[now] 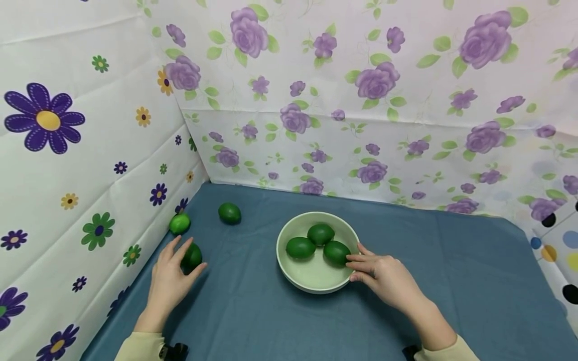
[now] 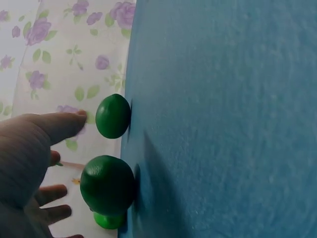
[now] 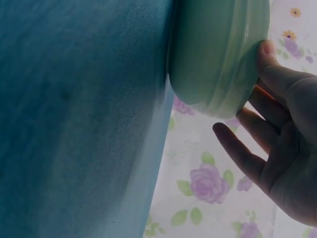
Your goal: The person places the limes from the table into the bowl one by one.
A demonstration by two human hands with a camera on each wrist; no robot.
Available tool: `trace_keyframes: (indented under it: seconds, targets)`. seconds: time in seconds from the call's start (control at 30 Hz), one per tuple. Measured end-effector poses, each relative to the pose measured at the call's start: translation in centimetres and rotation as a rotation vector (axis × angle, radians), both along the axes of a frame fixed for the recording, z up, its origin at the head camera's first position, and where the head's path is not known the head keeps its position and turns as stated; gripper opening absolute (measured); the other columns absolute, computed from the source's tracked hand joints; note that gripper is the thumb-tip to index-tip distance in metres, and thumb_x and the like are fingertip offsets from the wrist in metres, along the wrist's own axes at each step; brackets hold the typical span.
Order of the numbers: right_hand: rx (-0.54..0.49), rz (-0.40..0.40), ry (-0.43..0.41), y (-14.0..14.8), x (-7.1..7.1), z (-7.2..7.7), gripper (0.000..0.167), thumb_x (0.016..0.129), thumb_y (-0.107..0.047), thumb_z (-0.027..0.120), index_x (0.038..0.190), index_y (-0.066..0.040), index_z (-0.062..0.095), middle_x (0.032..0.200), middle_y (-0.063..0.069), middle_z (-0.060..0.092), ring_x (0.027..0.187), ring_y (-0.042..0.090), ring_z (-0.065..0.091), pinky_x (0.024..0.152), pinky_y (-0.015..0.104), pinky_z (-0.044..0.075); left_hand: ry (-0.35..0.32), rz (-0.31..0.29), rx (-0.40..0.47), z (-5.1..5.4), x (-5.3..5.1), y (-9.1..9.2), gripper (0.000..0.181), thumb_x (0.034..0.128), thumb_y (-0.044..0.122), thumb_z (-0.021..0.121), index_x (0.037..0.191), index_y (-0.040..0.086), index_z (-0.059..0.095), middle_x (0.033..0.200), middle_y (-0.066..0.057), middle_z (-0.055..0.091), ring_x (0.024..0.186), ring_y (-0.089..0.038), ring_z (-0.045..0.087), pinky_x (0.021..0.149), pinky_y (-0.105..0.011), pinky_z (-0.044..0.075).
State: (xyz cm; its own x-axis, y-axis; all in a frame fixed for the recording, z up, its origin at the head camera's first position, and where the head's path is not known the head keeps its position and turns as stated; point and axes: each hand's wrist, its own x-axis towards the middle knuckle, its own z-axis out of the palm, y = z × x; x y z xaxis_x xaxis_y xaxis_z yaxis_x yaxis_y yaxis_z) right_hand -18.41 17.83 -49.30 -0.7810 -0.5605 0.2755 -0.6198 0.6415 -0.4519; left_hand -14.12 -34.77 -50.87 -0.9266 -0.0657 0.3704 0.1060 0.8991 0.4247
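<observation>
- Cloth printed with purple roses rises behind my table; on my left a flowered sheet hangs.
- Blue tablecloth lies under everything I handle, slightly creased.
- Pale green bowl stands upright in front of me, three dark green limes inside. I judge its wall stiff and smooth, perhaps a bit slippery; the rim is where I would hold it.
- My right hand pinches the bowl's near right edge, thumb and fingertips at the rim, the little finger apart from the wall.
- My left hand is spread, thumb well away from the fingers, about a lime on the cloth; I cannot tell whether any finger touches it. It looks firm, waxy and light to me, apt to roll, so I would take it across its rounded middle.
- Another dark lime lies farther back, by itself.
- Brighter green lime, smallest to my eye, sits against the left sheet, just beyond my left fingertips.
</observation>
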Motion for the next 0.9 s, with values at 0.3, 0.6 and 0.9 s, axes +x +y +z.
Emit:
trace_keyframes:
  seconds: [0.3, 0.6, 0.9]
  targets:
    - [0.023, 0.004, -0.005, 0.0, 0.0, 0.1, 0.04, 0.094, -0.037, 0.08, 0.128, -0.016, 0.082, 0.138, 0.0, 0.072, 0.142, 0.031, 0.056, 0.093, 0.048, 0.062, -0.169, -0.003, 0.006, -0.2, 0.0, -1.3, 0.083, 0.0914, 0.025, 0.089, 0.159, 0.001, 0.048, 0.161, -0.037, 0.036, 0.143, -0.063, 0.036, 0.102, -0.086, 0.035]
    - [0.014, 0.007, -0.003, 0.0, -0.1, -0.1, 0.039, 0.093, -0.038, 0.08, 0.126, -0.018, 0.082, 0.137, -0.002, 0.072, 0.142, 0.03, 0.056, 0.092, 0.047, 0.063, -0.253, -0.031, 0.026, 0.0, -0.2, -1.8, 0.085, 0.0934, 0.024, 0.087, 0.162, -0.001, 0.043, 0.161, -0.037, 0.036, 0.141, -0.061, 0.04, 0.105, -0.079, 0.041]
    - [0.007, 0.009, -0.001, 0.0, -0.1, -0.1, 0.039, 0.092, -0.037, 0.082, 0.126, -0.017, 0.083, 0.137, -0.002, 0.073, 0.141, 0.031, 0.057, 0.092, 0.048, 0.063, -0.283, -0.043, 0.045, -0.1, -0.5, -2.0, 0.094, 0.0942, 0.024, 0.086, 0.166, -0.003, 0.032, 0.163, -0.037, 0.032, 0.144, -0.06, 0.038, 0.109, -0.076, 0.04]
